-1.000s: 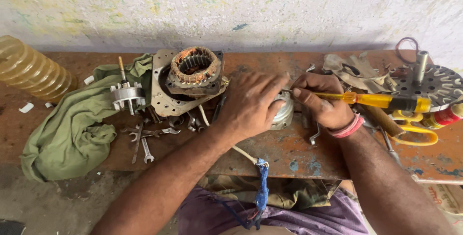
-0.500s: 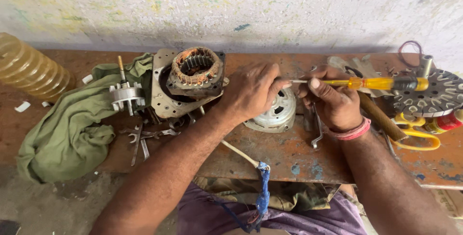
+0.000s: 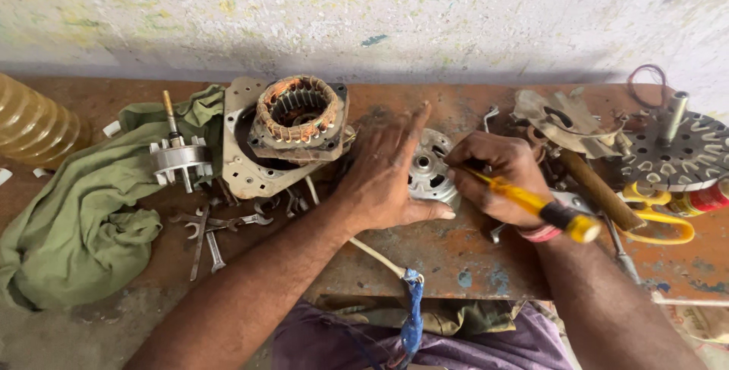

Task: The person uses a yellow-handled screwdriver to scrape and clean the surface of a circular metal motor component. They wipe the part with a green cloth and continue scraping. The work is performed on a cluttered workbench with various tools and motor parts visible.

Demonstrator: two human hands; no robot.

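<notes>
At nine o'clock from the hands a green cloth (image 3: 76, 218) lay crumpled over the left part of the table (image 3: 463, 256), with a small rotor on its shaft (image 3: 178, 156) resting on it and loose spanners (image 3: 216, 226) scattered just beside it. At eleven o'clock a copper-wound stator (image 3: 298, 112) sat on a grey mounting plate (image 3: 241, 165), close against the left wrist. At three o'clock the way was crowded: a wooden handle (image 3: 600, 188), yellow-handled scissors (image 3: 657, 218), a slotted round disc with a post (image 3: 676, 150) and a bent metal piece (image 3: 566, 119) lay packed together near the table's right end. A ribbed yellow hose (image 3: 34, 123) stood at the far left edge. The near edge at six o'clock held a bare strip of rusty surface, crossed by a white cord with a blue tie (image 3: 412, 309). The silver motor end cover (image 3: 429, 169) lay flat between the hands, near the table's middle. The left hand (image 3: 387, 176) was spread across it, fingers extended and pressing its left side. The right hand (image 3: 497, 180) was clenched around a yellow-handled screwdriver (image 3: 531, 204), whose tip end pointed at ten o'clock toward the cover.
</notes>
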